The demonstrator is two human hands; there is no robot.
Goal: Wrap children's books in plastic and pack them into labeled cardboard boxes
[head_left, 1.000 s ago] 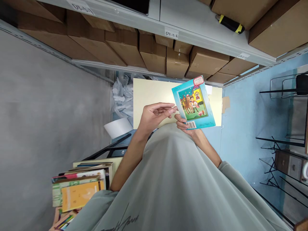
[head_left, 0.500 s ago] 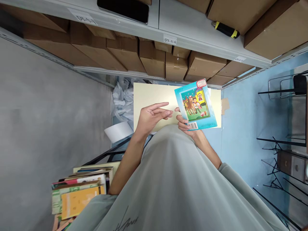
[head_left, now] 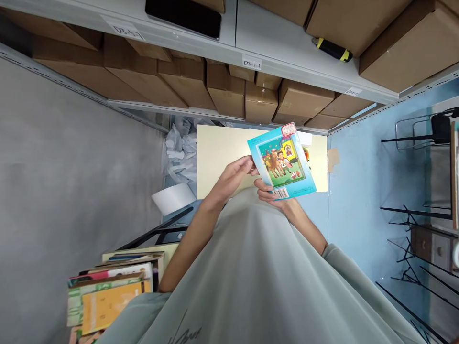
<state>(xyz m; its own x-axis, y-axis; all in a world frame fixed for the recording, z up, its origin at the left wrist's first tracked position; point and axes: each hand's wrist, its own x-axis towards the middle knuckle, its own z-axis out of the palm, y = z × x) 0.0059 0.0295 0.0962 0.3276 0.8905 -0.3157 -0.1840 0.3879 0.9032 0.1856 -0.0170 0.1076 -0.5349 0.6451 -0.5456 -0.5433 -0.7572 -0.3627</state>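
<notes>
- Right hand (head_left: 274,195) is curled closed on the lower edge of the picture book (head_left: 283,162).
- Left hand (head_left: 231,180) is half-curled, fingertips at the book's side; I cannot tell whether it grips.
- Cardboard boxes (head_left: 229,91) sit on the shelf beyond.

The grey metal shelf (head_left: 287,52) bore rows of brown cardboard boxes (head_left: 229,91) on both levels. A black phone (head_left: 182,19) and a yellow-and-black tool (head_left: 332,49) lay on the upper one. Crumpled white wrapping (head_left: 179,148) lay at its foot.

Cardboard boxes (head_left: 229,91) line a shelf (head_left: 283,55); books (head_left: 111,296) lie stacked
</notes>
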